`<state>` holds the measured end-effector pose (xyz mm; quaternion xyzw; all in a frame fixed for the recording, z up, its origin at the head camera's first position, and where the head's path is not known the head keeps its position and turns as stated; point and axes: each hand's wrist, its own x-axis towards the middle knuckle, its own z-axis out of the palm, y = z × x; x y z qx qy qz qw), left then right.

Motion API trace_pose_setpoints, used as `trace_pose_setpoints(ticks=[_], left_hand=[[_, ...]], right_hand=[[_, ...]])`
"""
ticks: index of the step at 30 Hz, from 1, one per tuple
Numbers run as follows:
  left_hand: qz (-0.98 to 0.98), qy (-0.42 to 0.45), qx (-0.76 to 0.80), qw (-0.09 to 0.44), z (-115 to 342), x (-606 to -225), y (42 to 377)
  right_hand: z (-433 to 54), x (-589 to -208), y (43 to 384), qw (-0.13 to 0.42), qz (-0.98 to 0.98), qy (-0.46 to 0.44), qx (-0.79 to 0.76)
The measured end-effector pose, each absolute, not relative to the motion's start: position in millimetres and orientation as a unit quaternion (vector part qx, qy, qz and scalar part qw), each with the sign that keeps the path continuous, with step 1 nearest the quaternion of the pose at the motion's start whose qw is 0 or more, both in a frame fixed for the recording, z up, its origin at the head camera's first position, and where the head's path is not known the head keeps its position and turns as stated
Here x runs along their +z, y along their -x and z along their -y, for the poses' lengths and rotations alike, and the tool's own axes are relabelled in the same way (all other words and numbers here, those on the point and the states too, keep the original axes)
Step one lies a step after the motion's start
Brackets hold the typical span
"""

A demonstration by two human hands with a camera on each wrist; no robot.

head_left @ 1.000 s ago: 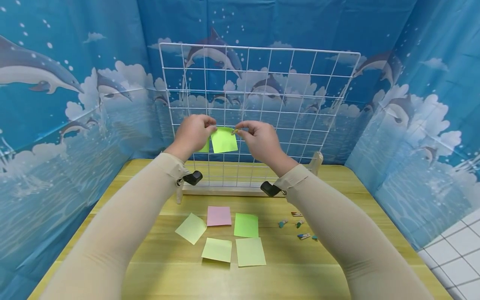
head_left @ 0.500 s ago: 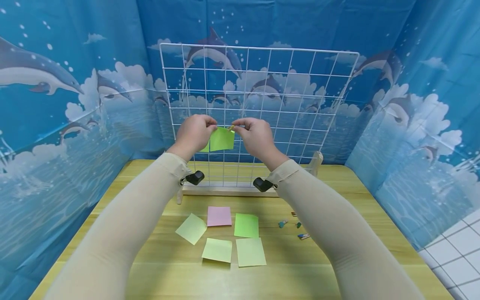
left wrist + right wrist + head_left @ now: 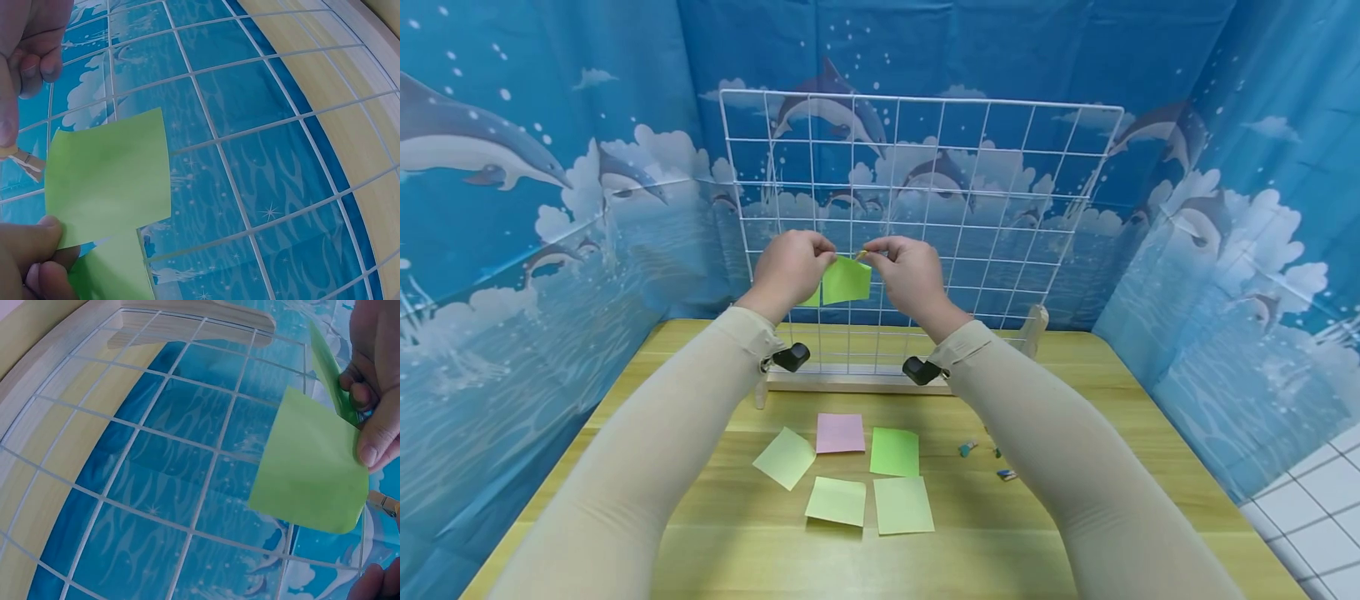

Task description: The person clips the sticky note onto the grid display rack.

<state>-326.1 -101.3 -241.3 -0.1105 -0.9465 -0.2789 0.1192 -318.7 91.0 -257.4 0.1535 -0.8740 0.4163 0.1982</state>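
Note:
My left hand (image 3: 792, 268) pinches a bright green sticky note (image 3: 847, 281) by its upper left corner, against the white wire grid (image 3: 1000, 187). A second green note (image 3: 115, 272) shows partly behind my left hand, on the grid. Between right thumb and fingers I hold a small wooden clothespin (image 3: 381, 501) with a yellow end; its tips are right at the top edge of the held note. My right hand (image 3: 912, 275) is just right of that note. In the left wrist view the clothespin (image 3: 26, 164) sits beside the note's edge.
Below the grid, a pink note (image 3: 840, 433), a green note (image 3: 895, 452) and several pale yellow notes (image 3: 836, 502) lie on the wooden table (image 3: 737, 550). Small clothespins (image 3: 967, 448) lie to their right, partly hidden by my right sleeve. A wooden foot (image 3: 1034, 323) supports the grid.
My right hand has moved slightly left with the clothespin, to the note's top edge. The note has swung a little on the grid. My left hand keeps its pinch.

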Motion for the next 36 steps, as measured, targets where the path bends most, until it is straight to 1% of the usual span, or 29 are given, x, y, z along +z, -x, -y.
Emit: trace_pose_setpoints(ticks=[4, 13, 20, 25, 32, 36], left_hand=[[0.946, 0.108, -0.282, 0.118, 102, -242, 326], [0.945, 0.106, -0.284, 0.121, 104, -240, 324], [0.944, 0.108, -0.286, 0.120, 103, -241, 324], [0.943, 0.112, -0.287, 0.126, 104, -242, 325], [0.943, 0.118, -0.286, 0.126, 104, -243, 325], [0.942, 0.113, -0.292, 0.123, 104, -244, 325]], right_hand=[[-88, -260, 317, 0.206, 0.873, -0.161, 0.412], [-83, -266, 317, 0.251, 0.870, -0.197, 0.376], [-84, -265, 321, 0.280, 0.870, -0.192, 0.357], [-85, -260, 322, 0.259, 0.879, -0.188, 0.354], [-84, -253, 325, 0.207, 0.897, -0.151, 0.361], [-82, -250, 324, 0.190, 0.898, -0.137, 0.373]])
